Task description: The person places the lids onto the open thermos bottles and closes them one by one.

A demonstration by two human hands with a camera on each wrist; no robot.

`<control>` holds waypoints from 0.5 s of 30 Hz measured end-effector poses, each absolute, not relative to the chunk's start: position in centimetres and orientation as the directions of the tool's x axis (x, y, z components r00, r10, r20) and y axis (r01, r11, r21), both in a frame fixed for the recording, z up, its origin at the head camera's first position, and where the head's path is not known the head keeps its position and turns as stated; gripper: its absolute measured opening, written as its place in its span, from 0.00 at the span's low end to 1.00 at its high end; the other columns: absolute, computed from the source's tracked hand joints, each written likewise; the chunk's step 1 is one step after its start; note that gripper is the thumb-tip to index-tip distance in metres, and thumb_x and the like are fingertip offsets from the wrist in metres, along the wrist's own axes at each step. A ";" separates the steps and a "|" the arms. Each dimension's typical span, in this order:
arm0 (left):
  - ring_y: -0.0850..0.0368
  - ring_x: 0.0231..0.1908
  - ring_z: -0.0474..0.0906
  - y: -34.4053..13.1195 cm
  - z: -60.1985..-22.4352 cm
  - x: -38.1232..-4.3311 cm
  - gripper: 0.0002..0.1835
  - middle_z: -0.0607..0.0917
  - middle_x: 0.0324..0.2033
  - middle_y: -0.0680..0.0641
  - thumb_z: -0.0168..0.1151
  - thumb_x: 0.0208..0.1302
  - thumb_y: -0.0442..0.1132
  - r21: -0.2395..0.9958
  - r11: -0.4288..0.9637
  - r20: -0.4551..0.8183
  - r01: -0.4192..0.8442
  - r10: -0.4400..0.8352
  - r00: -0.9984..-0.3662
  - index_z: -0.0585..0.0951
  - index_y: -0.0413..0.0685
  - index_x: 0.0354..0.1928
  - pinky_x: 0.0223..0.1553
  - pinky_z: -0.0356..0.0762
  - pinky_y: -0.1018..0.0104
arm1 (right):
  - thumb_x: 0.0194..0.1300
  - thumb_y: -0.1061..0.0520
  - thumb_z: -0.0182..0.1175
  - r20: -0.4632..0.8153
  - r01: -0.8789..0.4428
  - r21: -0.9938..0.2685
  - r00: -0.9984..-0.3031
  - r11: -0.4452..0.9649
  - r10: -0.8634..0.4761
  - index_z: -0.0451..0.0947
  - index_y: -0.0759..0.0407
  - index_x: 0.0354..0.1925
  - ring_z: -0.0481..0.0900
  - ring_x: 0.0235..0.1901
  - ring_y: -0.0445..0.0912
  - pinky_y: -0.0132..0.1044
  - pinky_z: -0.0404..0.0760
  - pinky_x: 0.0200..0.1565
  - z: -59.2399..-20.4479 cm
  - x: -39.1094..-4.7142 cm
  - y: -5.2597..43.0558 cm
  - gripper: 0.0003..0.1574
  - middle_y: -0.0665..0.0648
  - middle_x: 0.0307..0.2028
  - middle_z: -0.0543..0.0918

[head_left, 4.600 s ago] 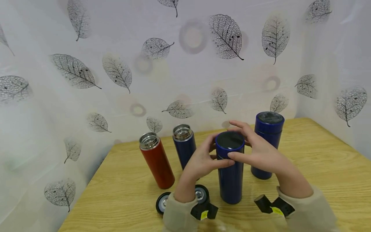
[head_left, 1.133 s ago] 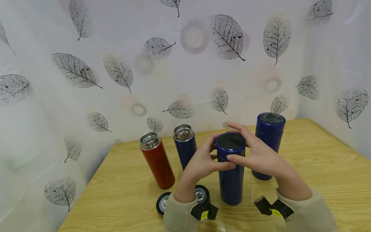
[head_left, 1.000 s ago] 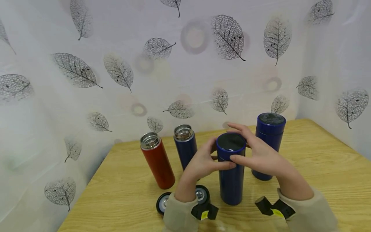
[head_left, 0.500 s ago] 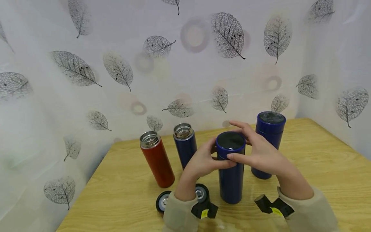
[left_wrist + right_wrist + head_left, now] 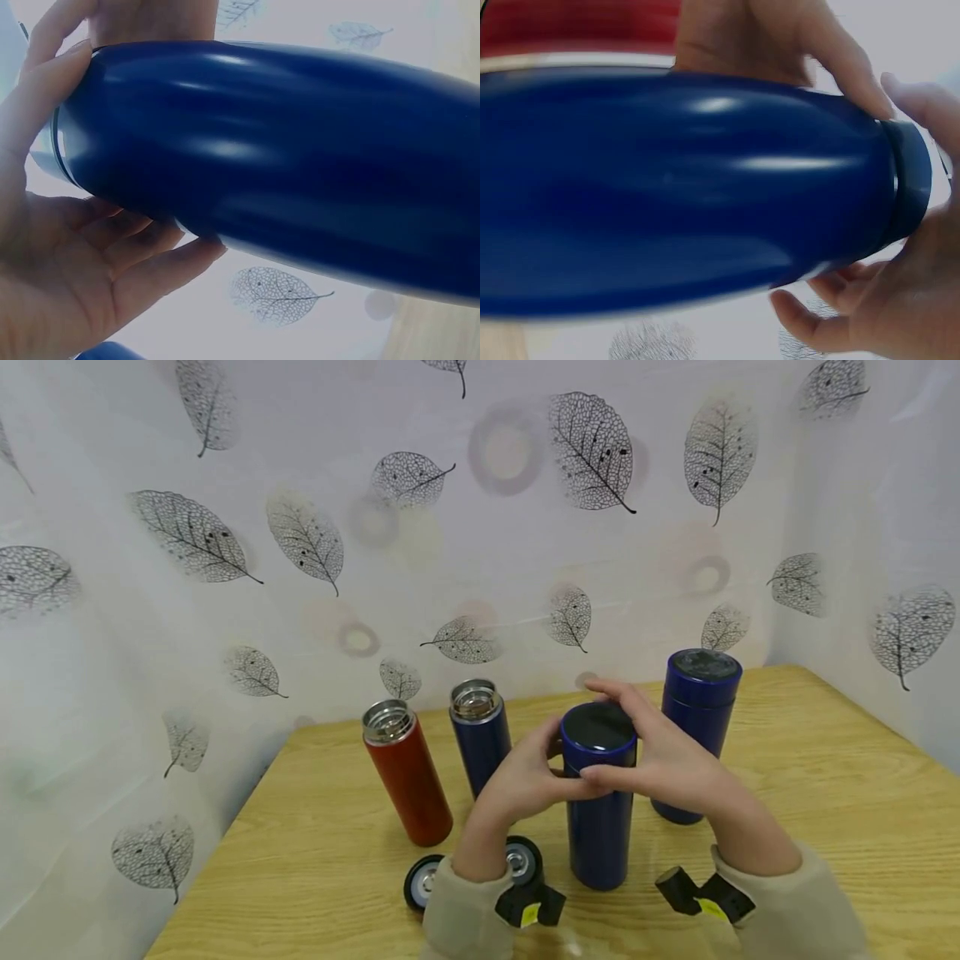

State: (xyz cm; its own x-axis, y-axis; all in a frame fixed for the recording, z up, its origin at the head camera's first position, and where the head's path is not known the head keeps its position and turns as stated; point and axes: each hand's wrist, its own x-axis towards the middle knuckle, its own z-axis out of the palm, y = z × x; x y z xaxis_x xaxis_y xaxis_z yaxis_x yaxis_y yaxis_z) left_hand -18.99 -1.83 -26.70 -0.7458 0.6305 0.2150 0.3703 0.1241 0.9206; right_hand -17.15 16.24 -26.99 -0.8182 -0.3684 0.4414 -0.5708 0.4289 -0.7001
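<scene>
A tall blue thermos flask stands upright on the table, topped by a dark, blue-rimmed lid. Round its upper body, just under the lid, my left hand grips, thumb across the front and fingers behind. My right hand holds the lid from the other side, its thumb tip beside the left thumb and its index finger reaching behind the lid. In the right wrist view a thin seam shows between the lid and the body. The fingers behind the flask are partly hidden in the head view.
Left of the hands stand an open red flask and an open dark blue flask. A lidded blue flask is behind my right hand. Two round lids, one partly under the left sleeve, lie on the wooden table near my left forearm.
My right thumb and index finger have shifted slightly left round the lid over the last half second. The left hand keeps its grip, and the flask stays in place.
</scene>
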 end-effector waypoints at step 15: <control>0.60 0.47 0.70 -1.6 -27.1 -19.4 0.34 0.74 0.48 0.47 0.64 0.47 0.25 0.944 0.071 0.203 0.322 0.641 -0.740 0.65 0.43 0.59 0.39 0.74 0.68 | 0.56 0.63 0.61 0.471 -0.625 -0.716 -0.761 0.310 -0.447 0.48 0.49 0.66 0.69 0.51 0.50 0.59 0.61 0.51 -26.5 -16.8 16.7 0.46 0.61 0.55 0.67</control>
State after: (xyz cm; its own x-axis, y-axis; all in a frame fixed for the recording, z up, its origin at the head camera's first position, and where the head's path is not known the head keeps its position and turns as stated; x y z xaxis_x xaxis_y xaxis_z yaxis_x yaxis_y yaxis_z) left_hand -19.35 -1.64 -27.14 -0.7400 0.6411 0.2035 0.3215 0.0715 0.9442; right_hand -16.82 16.73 -26.47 -0.7609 -0.4465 0.4708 -0.6252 0.3103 -0.7162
